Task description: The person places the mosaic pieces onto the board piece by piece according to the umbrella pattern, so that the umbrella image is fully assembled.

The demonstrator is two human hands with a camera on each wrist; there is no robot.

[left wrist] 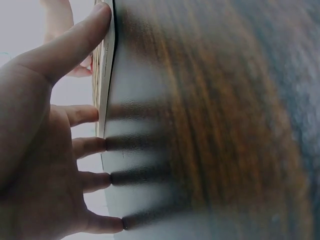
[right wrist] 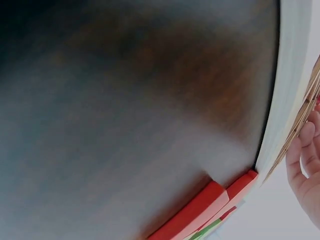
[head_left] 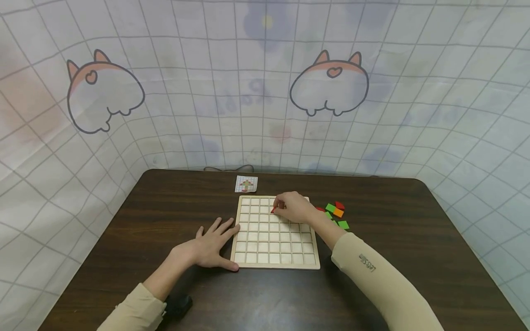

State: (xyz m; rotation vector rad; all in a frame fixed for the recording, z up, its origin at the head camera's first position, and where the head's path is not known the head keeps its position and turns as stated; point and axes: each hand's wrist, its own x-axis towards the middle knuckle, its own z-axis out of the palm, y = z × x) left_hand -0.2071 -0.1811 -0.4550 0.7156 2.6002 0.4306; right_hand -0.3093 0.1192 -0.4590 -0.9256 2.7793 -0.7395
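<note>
A pale wooden grid board (head_left: 263,246) with rows of square cells lies on the table. Over its upper part, my right hand (head_left: 295,207) pinches a small red piece (head_left: 273,209) between thumb and fingers, close above a cell. In the right wrist view the fingertips (right wrist: 306,134) show at the far right edge, over the board's surface. My left hand (head_left: 213,246) is spread flat at the board's left side, its thumb and index fingertip touching the frame. The left wrist view shows the other fingertips (left wrist: 102,180) resting on the table.
Right of the board lies a loose group of green pieces (head_left: 343,225), red pieces (head_left: 339,205) and an orange piece (head_left: 338,213), partly behind the right forearm. A small pattern card (head_left: 246,184) sits beyond the board. A black object (head_left: 179,305) lies by the left sleeve.
</note>
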